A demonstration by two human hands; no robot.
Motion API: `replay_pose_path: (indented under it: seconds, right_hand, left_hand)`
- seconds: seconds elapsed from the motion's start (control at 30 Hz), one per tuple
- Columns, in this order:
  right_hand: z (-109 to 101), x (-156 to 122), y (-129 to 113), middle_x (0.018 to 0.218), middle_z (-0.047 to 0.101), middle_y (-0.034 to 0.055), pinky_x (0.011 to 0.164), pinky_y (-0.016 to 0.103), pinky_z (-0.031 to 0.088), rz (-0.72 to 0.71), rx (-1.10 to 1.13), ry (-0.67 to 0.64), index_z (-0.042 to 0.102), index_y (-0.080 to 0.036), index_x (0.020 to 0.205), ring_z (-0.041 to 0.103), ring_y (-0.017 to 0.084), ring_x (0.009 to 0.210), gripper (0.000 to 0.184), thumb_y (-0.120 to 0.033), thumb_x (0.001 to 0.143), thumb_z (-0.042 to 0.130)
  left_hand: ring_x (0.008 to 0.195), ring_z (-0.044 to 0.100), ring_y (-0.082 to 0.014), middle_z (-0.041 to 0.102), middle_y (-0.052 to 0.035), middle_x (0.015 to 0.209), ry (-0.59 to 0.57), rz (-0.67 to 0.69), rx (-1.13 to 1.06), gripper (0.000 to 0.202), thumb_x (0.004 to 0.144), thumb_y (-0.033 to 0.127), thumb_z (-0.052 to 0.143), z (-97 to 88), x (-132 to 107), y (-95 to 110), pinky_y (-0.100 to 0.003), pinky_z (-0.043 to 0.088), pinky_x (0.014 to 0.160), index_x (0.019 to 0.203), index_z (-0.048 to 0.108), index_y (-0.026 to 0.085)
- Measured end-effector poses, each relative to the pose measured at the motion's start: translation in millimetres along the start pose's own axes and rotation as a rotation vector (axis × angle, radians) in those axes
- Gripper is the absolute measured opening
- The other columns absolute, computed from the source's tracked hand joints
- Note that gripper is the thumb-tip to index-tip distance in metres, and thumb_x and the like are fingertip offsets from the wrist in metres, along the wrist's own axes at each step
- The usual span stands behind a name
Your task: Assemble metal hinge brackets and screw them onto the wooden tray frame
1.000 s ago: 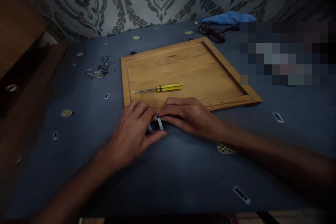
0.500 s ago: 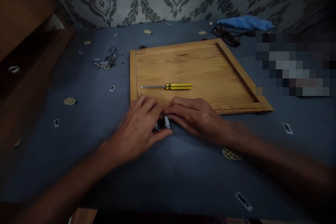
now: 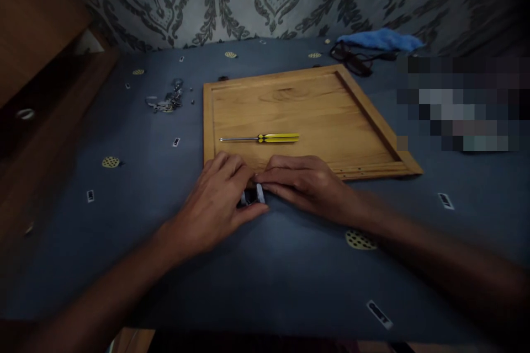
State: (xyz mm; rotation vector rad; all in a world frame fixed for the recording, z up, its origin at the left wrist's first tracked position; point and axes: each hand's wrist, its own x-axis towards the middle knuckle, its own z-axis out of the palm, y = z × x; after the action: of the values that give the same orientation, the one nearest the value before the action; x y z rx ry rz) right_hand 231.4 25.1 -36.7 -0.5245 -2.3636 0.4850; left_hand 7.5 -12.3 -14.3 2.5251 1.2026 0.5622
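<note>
My left hand (image 3: 219,196) is curled around a small silver metal piece, which looks like a cabinet hinge (image 3: 260,193), at the near edge of a framed wooden cabinet door (image 3: 323,121). Its thumb lies below the piece and its fingers reach over the door's edge. Beside it, my right hand (image 3: 304,179) has thumb and fingers pinched together at the top of the hinge; whatever is between those fingertips is hidden. A screwdriver (image 3: 260,138) with a yellow and black handle lies on the door panel, just beyond both hands, its tip pointing left.
Several small metal parts (image 3: 168,100) lie heaped left of the door, with a few loose bits nearby. Dark sunglasses (image 3: 354,60) and a blue cloth (image 3: 381,39) are at the back right. Brown wooden furniture (image 3: 53,99) borders the left side. A patterned blue cloth (image 3: 136,220) covers the surface.
The view has shifted slightly, so everything on the surface appears a little lower and further left. Both hands keep nearly the same grip at the door's edge.
</note>
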Motion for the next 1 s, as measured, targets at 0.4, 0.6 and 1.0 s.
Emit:
replay_pose_path:
  seconds: [0.4,0.6,1.0]
  right_hand:
    - [-11.2,-7.7,2.0,0.092,0.072,0.0031,0.077,0.025,0.058,0.091,0.097,0.017,0.074,-0.020,0.118,0.072,0.013,0.085,0.018,-0.018,0.104,0.063]
    - [-17.2,-11.3,18.7,0.112,0.073,0.0118,0.088,0.039,0.058,0.187,-0.250,0.183,0.072,-0.020,0.119,0.069,0.024,0.103,0.022,-0.022,0.105,0.055]
    - [-24.7,-9.2,29.5,0.100,0.068,0.0101,0.082,0.036,0.050,0.291,-0.302,0.060,0.073,-0.016,0.112,0.062,0.024,0.092,0.021,-0.020,0.100,0.055]
  left_hand:
    - [0.104,0.060,-0.0271,0.066,-0.0062,0.107,0.028,-0.006,-0.019,0.026,0.093,0.036,0.079,0.8,-2.9,-2.2,-0.044,0.054,0.091,0.110,0.067,0.020]
    - [0.104,0.061,-0.0270,0.068,-0.0061,0.106,0.054,0.023,0.001,0.025,0.095,0.038,0.077,1.1,-2.0,-2.9,-0.043,0.054,0.092,0.110,0.067,0.021]
    - [0.099,0.060,-0.0256,0.066,-0.0055,0.103,0.062,0.047,0.025,0.031,0.098,0.046,0.073,-0.9,-0.2,-2.6,-0.042,0.054,0.091,0.114,0.066,0.020]
